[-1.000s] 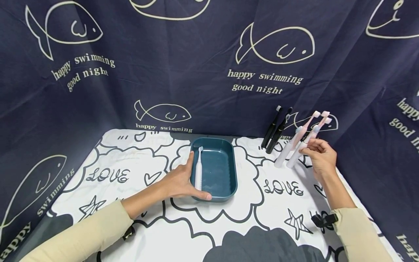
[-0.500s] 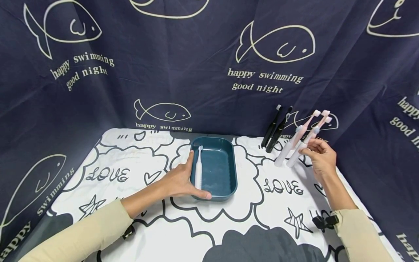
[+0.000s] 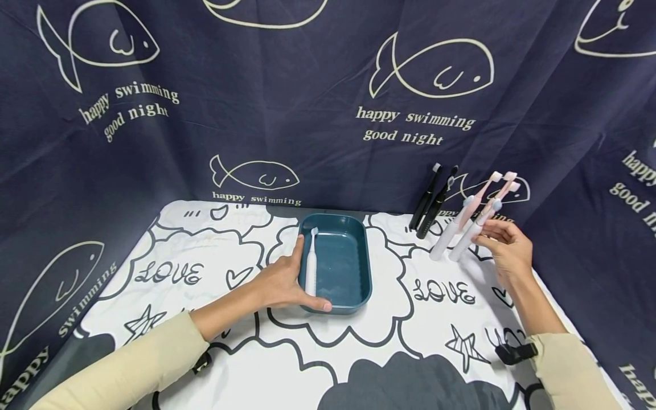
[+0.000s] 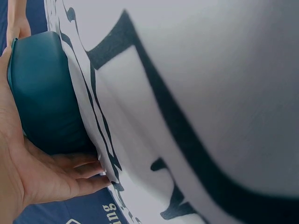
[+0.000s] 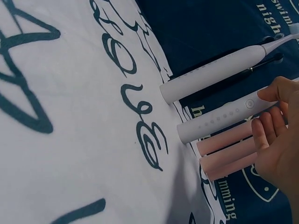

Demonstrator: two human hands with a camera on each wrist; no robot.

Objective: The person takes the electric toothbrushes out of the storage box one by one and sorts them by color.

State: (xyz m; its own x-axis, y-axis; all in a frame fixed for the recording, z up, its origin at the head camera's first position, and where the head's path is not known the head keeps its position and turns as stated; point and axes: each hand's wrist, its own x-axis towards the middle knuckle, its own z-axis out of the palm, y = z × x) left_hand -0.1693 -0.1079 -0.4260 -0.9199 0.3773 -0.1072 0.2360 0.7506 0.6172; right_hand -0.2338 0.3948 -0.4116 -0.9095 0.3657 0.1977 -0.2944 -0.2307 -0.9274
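My left hand (image 3: 281, 283) rests against the left side of a teal plastic bin (image 3: 342, 270), its thumb along the near rim and its extended fingers along the side wall. A white electric toothbrush (image 3: 311, 270) lies lengthwise inside the bin. To the right, my right hand (image 3: 508, 253) pinches the handle of a second white electric toothbrush (image 5: 224, 115), which stands upright with its head tilted right. Beside it stands another white electric toothbrush (image 5: 215, 73). Three pink toothbrushes (image 5: 229, 158) stand behind the right hand's fingers, which partly hide them.
Two black toothbrushes (image 3: 424, 205) stand further back by the dark fish-print curtain (image 3: 328, 114). A white patterned cloth (image 3: 205, 273) covers the table. Dark curtain also rises at both sides.
My right hand has shifted slightly to the right, and the white toothbrush it pinches leans a little further right. The left hand and the bin have stayed in place.
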